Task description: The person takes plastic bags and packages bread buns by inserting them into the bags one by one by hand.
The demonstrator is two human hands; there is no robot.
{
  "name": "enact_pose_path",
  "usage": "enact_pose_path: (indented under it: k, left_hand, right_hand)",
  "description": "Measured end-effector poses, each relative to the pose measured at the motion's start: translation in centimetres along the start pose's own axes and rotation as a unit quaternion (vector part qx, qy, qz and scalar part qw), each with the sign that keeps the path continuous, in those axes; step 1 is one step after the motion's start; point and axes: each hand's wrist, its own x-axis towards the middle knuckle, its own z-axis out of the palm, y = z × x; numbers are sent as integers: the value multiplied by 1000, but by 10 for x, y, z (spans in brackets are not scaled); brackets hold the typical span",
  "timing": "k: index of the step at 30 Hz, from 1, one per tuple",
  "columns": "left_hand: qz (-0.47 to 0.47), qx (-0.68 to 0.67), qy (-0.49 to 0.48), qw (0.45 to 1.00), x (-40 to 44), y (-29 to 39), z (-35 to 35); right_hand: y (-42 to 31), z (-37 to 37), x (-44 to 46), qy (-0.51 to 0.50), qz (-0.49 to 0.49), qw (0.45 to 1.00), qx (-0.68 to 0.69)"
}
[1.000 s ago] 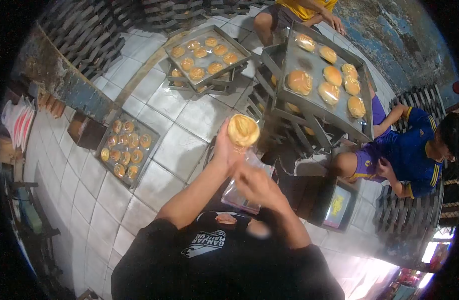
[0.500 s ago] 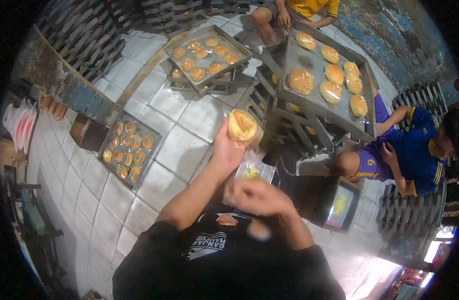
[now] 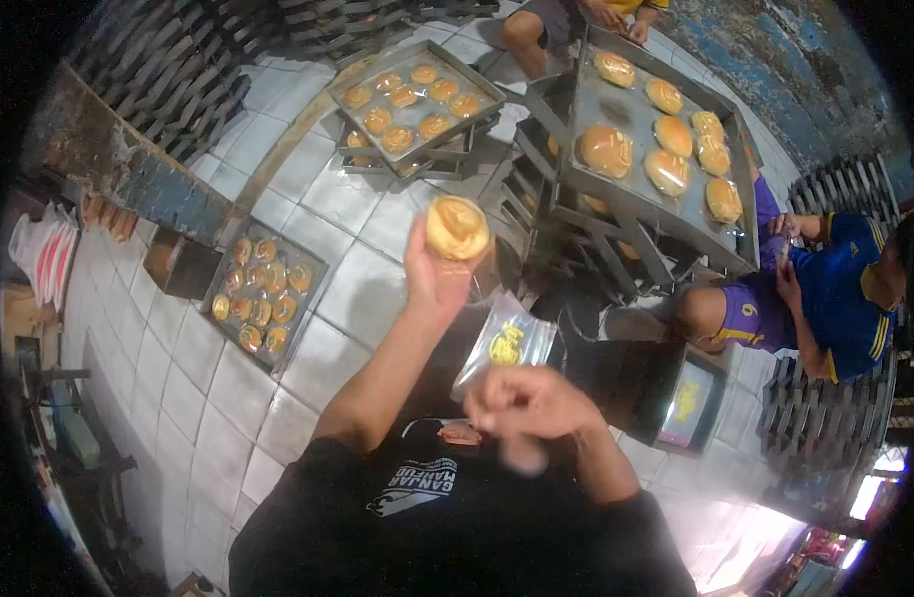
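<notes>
In my left hand (image 3: 439, 284) rests a round golden bun (image 3: 457, 228) with a swirled top, my fingers curled around its underside. Whether plastic covers the bun is hard to tell. My right hand (image 3: 536, 402) is nearer my chest, its fingers curled together, and anything between them is hidden. Just beyond those fingertips lies a clear plastic bag (image 3: 508, 343) with yellow print, its lower edge at my fingers.
Ahead right, a large metal tray (image 3: 616, 194) of wrapped buns tops a criss-cross stack. Another bun tray (image 3: 377, 88) stack stands ahead; a third tray (image 3: 296, 333) lies left on the tiles. A box (image 3: 666, 435) holds printed bags. Two people (image 3: 845, 289) sit nearby.
My left hand has shifted a little left and up with the bun. My right hand has moved slightly right and toward my body, showing more of the bag.
</notes>
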Motion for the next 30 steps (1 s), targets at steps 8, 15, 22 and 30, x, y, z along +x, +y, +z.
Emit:
enact_pose_path:
  k: [8, 15, 22, 30]
  left_hand:
    - [-57, 2, -23, 998, -17, -34, 16]
    - [-27, 13, -23, 999, -16, 1, 14]
    - [-144, 171, -73, 972, -46, -3, -4]
    - [152, 525, -92, 832, -23, -10, -22]
  right_hand:
    - [9, -23, 29, 356, -75, 822, -438]
    - [3, -24, -6, 303, 12, 931, -203]
    - [-6, -31, 19, 391, -150, 673, -609]
    - [6, -86, 32, 466, -79, 712, -520]
